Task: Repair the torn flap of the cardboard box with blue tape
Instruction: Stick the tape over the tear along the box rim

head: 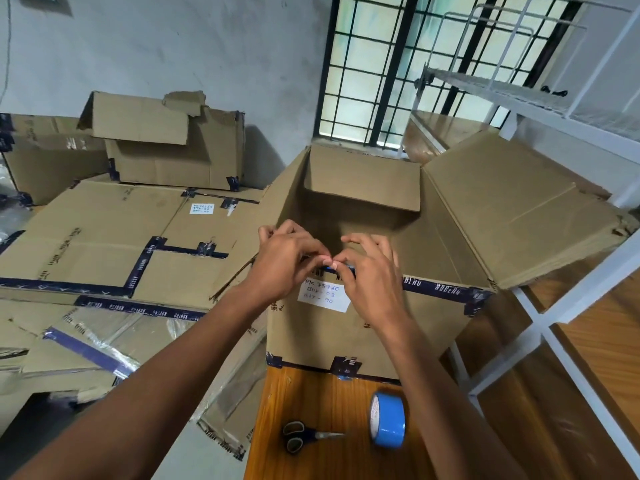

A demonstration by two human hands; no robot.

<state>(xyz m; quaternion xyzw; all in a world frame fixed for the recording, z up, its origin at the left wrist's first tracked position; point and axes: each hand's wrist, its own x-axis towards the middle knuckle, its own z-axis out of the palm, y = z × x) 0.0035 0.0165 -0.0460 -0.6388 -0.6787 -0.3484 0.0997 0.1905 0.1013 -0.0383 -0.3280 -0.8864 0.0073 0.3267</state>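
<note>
Head view, from the left: flattened and stacked cartons patched with dark printed tape fill that side, well apart from the work. Next comes the left hand, fingers curled, its thumb and forefinger pinching at the near top edge of the open cardboard box. Fingertip to fingertip with it, the right hand pinches the same spot, and a sliver of bright blue tape piece shows between the two grips, lying on the rim just above the white handwritten label. Both grips are closed down on that small strip; how much of it is already stuck I cannot tell, since the fingers cover most of it.

Below, on the wooden tabletop, the scissors lie near the front of the box, and just to their right the blue tape roll stands on edge. Further right, the large side flap hangs outward, its far corner ragged.

My judgement: the strip is cut and being set on the rim, so the repair is under way. Pressing it flat remains, and the frayed flap corner may need its own piece.
</note>
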